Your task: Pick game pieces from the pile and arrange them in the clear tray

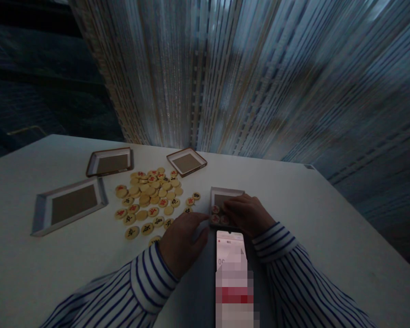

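Over a small shallow box (212,198) is my right hand (248,213), its fingers curled down inside. What the fingertips hold, if anything, is hidden. Several round Chinese chess pieces (215,219) with red characters lie in the near left part of that box. My left hand (184,239) rests at the box's left side, fingers stretched toward its wall and thumb apart, with nothing visible in it. Left of the hands spreads a heap of pale wooden Chinese chess pieces (153,187), some showing red or black characters and others blank sides.
A lit phone (230,255) lies just below the small box, between my forearms. Three shallow box parts stand on the white table (328,228): a large tray (102,191), a brown-rimmed tray (131,159) and a smaller tray (203,162). A string curtain (198,82) hangs behind.
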The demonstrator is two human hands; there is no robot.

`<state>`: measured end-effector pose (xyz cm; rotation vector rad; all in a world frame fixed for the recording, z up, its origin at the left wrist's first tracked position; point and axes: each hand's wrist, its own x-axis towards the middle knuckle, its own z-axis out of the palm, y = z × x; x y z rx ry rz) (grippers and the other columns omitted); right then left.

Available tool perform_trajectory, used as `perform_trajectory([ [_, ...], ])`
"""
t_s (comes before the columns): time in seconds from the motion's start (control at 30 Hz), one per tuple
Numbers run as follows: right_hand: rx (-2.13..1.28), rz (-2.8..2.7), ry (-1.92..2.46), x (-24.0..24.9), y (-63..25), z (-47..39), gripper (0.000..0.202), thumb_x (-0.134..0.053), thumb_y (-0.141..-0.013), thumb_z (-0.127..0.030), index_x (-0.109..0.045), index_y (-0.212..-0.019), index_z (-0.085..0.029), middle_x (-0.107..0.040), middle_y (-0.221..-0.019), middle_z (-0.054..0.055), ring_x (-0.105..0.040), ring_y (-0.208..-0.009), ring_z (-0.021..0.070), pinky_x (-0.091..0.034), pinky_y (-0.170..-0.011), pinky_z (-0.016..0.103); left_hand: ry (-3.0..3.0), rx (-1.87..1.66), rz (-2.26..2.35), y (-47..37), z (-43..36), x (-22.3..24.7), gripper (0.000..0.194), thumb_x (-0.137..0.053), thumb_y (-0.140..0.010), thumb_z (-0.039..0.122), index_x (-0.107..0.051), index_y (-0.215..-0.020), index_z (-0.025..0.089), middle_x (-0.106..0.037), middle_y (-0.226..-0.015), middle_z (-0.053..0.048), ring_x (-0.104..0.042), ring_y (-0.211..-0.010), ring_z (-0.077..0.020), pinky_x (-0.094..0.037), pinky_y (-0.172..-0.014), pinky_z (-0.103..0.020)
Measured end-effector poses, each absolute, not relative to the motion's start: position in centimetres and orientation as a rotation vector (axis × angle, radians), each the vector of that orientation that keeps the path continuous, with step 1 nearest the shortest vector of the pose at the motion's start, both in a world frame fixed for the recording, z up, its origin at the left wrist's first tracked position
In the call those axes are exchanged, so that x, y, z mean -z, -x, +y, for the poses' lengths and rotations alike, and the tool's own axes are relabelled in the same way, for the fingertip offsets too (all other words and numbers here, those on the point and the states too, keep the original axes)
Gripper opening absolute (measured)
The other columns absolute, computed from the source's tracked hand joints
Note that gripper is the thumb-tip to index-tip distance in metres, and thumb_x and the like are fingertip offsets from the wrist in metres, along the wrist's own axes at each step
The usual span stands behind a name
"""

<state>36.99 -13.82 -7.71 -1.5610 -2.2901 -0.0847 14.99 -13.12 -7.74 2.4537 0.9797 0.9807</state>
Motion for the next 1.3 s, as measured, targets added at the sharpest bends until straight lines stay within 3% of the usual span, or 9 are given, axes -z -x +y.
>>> perform_trajectory([
  [0.27, 0.012, -2.323, 1.679, 7.2, -36.9, -14.0, 0.021, -0.047, -0.087, -0.034, -0.066, -0.090, -0.024, -0.068, -0.091, 0.004, -0.057, -0.082, 0.0174, -0.030, -0.061, 0.028, -2.476, -0.979, 1.007, -15.0, -13.1, 7.7, 0.023, -0.051, -0.075, 0.018, -0.062, -0.096, 0.015, -0.068, -0.079, -0.007, -0.063, -0.074, -0.0191, -0.053, -0.069, -0.034],
  [0.77, 0.040, -2.300, 1.652, 8.0, -37.3, -13.9, 0.019, -0.050, -0.083, -0.023, -0.066, -0.093, -0.025, -0.067, -0.095, 0.005, -0.055, -0.084, 0.0181, -0.031, -0.064, 0.029, -2.487, -1.019, 1.004, -14.9, -13.0, 7.9, 0.023, -0.052, -0.076, 0.018, -0.062, -0.096, 0.015, -0.068, -0.079, -0.007, -0.064, -0.078, -0.0194, -0.053, -0.072, -0.034],
  [1.3, 0.048, -2.326, 1.642, 8.1, -36.9, -13.8, 0.019, -0.050, -0.083, -0.024, -0.067, -0.092, -0.027, -0.067, -0.095, 0.003, -0.052, -0.079, 0.0171, -0.027, -0.063, 0.030, -2.500, -1.039, 0.991, -15.0, -13.1, 7.7, 0.021, -0.051, -0.077, 0.018, -0.061, -0.095, 0.014, -0.068, -0.078, -0.008, -0.064, -0.075, -0.0192, -0.054, -0.069, -0.034],
])
